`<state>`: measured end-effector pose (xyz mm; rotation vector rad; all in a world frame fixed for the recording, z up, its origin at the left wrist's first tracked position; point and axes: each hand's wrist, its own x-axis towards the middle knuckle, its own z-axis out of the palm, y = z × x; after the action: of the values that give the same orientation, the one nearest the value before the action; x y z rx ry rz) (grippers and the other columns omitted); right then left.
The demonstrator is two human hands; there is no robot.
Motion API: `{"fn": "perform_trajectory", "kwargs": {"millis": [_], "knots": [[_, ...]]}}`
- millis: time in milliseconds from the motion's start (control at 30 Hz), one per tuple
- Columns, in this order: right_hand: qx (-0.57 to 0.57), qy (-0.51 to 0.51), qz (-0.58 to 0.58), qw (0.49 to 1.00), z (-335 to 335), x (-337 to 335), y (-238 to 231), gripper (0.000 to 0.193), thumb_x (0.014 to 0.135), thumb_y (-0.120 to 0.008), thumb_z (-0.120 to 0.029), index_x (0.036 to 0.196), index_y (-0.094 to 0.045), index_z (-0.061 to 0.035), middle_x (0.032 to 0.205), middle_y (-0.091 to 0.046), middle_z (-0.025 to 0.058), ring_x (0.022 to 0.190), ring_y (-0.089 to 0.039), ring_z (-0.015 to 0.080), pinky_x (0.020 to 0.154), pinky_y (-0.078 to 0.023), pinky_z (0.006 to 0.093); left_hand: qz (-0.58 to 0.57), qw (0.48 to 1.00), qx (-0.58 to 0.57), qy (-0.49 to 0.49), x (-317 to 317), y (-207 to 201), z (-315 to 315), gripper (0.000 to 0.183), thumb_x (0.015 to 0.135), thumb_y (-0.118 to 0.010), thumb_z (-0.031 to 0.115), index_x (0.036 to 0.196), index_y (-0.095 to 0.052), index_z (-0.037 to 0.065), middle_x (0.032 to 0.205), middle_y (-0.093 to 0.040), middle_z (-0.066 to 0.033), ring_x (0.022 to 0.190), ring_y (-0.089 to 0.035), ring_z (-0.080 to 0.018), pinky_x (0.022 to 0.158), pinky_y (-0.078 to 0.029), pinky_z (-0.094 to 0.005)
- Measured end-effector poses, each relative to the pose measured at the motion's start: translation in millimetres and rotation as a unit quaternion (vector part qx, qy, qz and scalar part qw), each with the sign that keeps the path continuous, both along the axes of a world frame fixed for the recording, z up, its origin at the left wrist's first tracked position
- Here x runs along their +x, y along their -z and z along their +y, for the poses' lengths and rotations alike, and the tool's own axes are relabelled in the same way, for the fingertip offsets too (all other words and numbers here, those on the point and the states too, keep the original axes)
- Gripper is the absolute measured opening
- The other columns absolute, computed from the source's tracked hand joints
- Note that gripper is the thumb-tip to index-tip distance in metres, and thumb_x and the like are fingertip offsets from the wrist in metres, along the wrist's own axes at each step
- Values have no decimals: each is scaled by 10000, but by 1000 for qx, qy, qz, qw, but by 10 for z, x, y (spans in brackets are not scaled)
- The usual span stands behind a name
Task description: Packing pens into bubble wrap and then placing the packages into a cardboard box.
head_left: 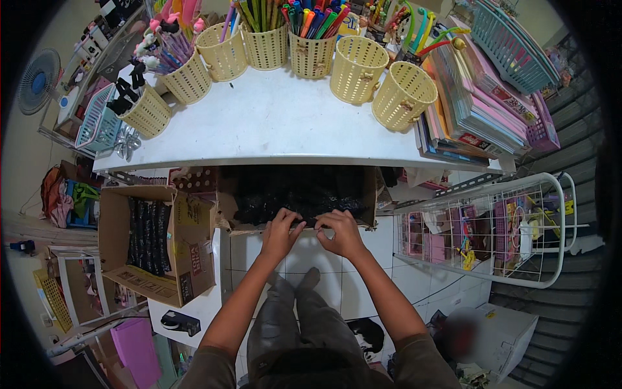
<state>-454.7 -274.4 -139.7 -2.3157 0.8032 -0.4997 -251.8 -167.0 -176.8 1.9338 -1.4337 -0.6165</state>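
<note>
A cardboard box (pixel 227 206) sits under the front of the white table, filled with shiny black plastic packages (pixel 298 191). At its near edge, my left hand (pixel 283 231) pinches the black plastic with bent fingers. Close beside it on the right, my right hand (pixel 339 233) grips the same plastic between thumb and fingers. The two hands are a small gap apart. What lies inside the plastic is hidden.
To the left, another open cardboard box (pixel 194 240) holds a row of black packages. Cream perforated baskets (pixel 314 55) of pens line the white table (pixel 259 123), with stacked notebooks (pixel 479 97) at right. A white wire rack (pixel 479 227) stands right; a tape dispenser (pixel 180 321) lies lower left.
</note>
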Motion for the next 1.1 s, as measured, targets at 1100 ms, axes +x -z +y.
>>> {"fn": "perform_trajectory", "kwargs": {"millis": [1100], "knots": [[44, 121, -144, 981, -225, 317, -326, 162, 1039, -739, -108, 1165, -714, -9, 1131, -780, 190, 1079, -742, 398, 991, -547, 461, 197, 957, -145, -155, -58, -189, -345, 545, 1035, -827, 144, 1426, -513, -70, 1264, -735, -201, 1078, -778, -282, 917, -618, -390]]}}
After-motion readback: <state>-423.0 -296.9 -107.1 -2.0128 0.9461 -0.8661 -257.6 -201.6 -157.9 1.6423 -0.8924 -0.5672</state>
